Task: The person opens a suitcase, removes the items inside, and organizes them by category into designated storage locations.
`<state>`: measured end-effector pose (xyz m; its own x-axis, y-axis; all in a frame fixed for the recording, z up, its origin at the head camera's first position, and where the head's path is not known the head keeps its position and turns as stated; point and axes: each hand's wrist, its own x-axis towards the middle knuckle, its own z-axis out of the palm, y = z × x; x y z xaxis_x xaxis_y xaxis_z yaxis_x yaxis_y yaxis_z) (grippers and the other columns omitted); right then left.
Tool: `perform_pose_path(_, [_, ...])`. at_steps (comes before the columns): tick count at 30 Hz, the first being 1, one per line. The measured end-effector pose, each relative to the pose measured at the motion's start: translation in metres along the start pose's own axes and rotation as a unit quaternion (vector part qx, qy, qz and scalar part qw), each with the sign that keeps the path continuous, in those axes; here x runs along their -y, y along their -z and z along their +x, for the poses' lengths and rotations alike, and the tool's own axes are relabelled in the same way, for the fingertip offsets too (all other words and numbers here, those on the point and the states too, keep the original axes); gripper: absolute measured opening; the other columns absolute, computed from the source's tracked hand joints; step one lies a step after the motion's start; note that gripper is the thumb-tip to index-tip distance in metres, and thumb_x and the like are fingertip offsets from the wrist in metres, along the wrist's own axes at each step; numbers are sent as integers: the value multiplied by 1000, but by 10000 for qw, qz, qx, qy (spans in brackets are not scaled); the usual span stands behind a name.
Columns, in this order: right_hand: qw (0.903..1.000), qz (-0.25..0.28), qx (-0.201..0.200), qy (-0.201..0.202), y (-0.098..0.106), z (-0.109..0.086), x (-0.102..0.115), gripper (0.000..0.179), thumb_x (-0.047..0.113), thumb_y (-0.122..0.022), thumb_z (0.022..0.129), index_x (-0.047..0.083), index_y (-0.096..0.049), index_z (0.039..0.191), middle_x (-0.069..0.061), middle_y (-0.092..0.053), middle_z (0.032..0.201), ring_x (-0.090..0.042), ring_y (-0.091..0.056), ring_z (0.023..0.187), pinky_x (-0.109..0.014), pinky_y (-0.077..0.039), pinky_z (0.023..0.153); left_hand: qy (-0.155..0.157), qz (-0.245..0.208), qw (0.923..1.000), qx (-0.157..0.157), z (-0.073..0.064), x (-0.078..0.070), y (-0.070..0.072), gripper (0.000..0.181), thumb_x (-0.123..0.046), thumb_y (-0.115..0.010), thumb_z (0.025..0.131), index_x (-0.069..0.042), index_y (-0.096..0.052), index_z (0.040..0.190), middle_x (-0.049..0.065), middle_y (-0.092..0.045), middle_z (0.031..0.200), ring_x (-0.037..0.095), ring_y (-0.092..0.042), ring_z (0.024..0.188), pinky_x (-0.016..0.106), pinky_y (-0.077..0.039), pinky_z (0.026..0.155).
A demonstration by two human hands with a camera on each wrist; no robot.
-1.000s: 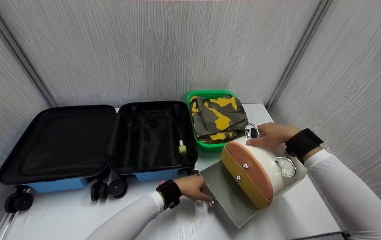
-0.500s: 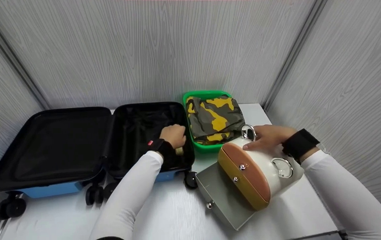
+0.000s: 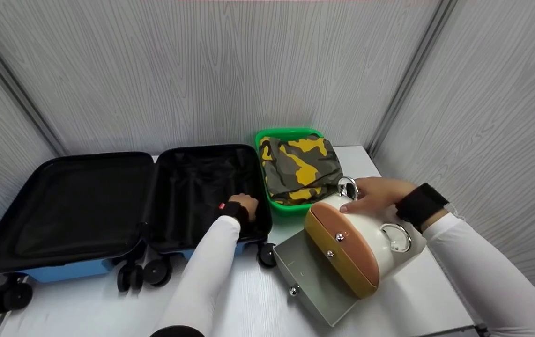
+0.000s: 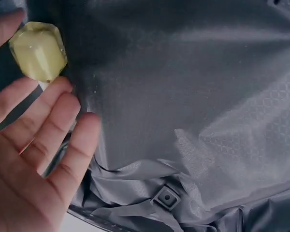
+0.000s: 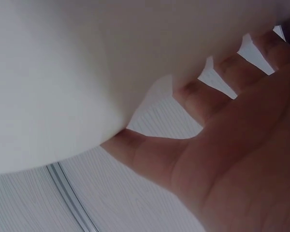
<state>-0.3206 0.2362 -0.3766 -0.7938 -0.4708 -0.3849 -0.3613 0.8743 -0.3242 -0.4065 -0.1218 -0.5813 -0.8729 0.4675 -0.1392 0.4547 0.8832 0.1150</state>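
My left hand (image 3: 245, 204) reaches down into the right half of the open suitcase (image 3: 267, 220). In the left wrist view its fingers (image 4: 82, 137) are spread close around a small yellow-green nail polish bottle (image 4: 38, 53) with a white cap, the thumb at the far side and fingertips at the cap end. From the head this bottle is hidden behind the hand. My right hand (image 3: 380, 194) rests on the white rounded body of a small drawer box (image 3: 366, 224), thumb and spread fingers touching its surface. The box's grey bottom drawer (image 3: 295, 262) is pulled out; the orange and yellow fronts sit closed.
Behind the drawer box stands a green basket (image 3: 286, 209) holding folded camouflage fabric (image 3: 302, 171). The suitcase's left half (image 3: 68, 210) lies open on the white table (image 3: 248, 304). Pale wood-grain walls enclose the back and sides.
My left hand has left the grey drawer's knob and moved over into the suitcase, sinking lower around the nail polish bottle. The right hand has stayed on the drawer box.
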Motion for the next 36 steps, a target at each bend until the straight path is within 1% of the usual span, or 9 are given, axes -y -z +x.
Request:
perform_pose_path(4, [9999, 2, -27, 107, -1, 1, 0, 42, 47, -77, 100, 10, -58, 95, 2, -56, 82, -15, -53, 78, -33, -43, 70, 85, -15, 10000, 13, -2, 0, -4, 28, -17, -80, 95, 1, -80, 117, 26, -76, 126, 47, -67, 119, 61, -57, 101])
perform_pose_path(10, [10000, -30, -44, 74, -2, 2, 2, 43, 49, -76, 100, 10, -59, 98, -1, -60, 86, -17, -56, 81, -33, -45, 72, 1, 58, 9999, -122, -6, 0, -1, 27, -14, -82, 90, 0, -81, 113, 25, -77, 120, 47, -72, 111, 62, -59, 95])
perform_pose_path(15, [10000, -34, -78, -30, -1, 1, 2, 45, 52, -75, 100, 10, -61, 103, -2, -63, 92, -19, -58, 86, -34, -47, 76, 162, 180, 9990, -383, -7, 5, 12, 21, -19, -78, 91, -3, -82, 105, 20, -80, 111, 42, -77, 102, 59, -62, 88])
perform_pose_path(19, [9999, 19, -125, -67, -1, -2, 0, 45, 54, -75, 100, 11, -61, 104, -2, -63, 92, -19, -58, 87, -35, -47, 76, 468, -278, 9957, -753, -5, 12, 22, 32, -30, -69, 93, -2, -79, 104, 21, -80, 110, 42, -77, 101, 59, -61, 89])
perform_pose_path(22, [9998, 115, -144, 2, -1, -3, -3, 43, 51, -76, 100, 10, -61, 104, -2, -62, 90, -19, -58, 85, -35, -46, 74, 750, -1260, 9823, -1164, -11, 6, 36, 36, -31, -58, 97, 1, -75, 103, 25, -78, 112, 43, -76, 100, 59, -59, 91])
perform_pose_path(25, [9998, 115, -150, 39, -1, -3, -4, 43, 50, -76, 100, 9, -62, 105, -2, -62, 91, -19, -57, 85, -35, -47, 75, 934, -2199, 9594, -1501, -25, -9, 55, 30, -25, -52, 101, 0, -67, 94, 21, -73, 95, 37, -71, 86, 53, -56, 83])
perform_pose_path(27, [9999, 72, -135, 1, -1, -2, -4, 45, 52, -75, 100, 9, -61, 106, -3, -63, 93, -20, -58, 87, -35, -47, 76, 915, -2476, 9516, -1575, -35, -18, 65, 22, -22, -53, 102, -6, -59, 88, 13, -63, 81, 30, -62, 74, 45, -51, 75])
perform_pose_path(30, [9999, 3, -120, -25, -2, -1, -3, 47, 53, -74, 100, 9, -61, 107, -5, -64, 95, -21, -58, 89, -36, -47, 77, 649, -2420, 9563, -1508, -49, -30, 74, 17, -20, -53, 103, -11, -54, 89, 2, -46, 75, 22, -49, 67, 38, -41, 70])
perform_pose_path(36, [9999, 14, -106, -13, -2, 0, -1, 49, 54, -75, 99, 8, -63, 112, -7, -68, 101, -23, -62, 94, -39, -50, 82, -284, -1981, 9744, -1019, -75, -65, 87, 21, -17, -55, 104, -4, -69, 109, 4, -57, 81, 21, -56, 74, 39, -51, 77])
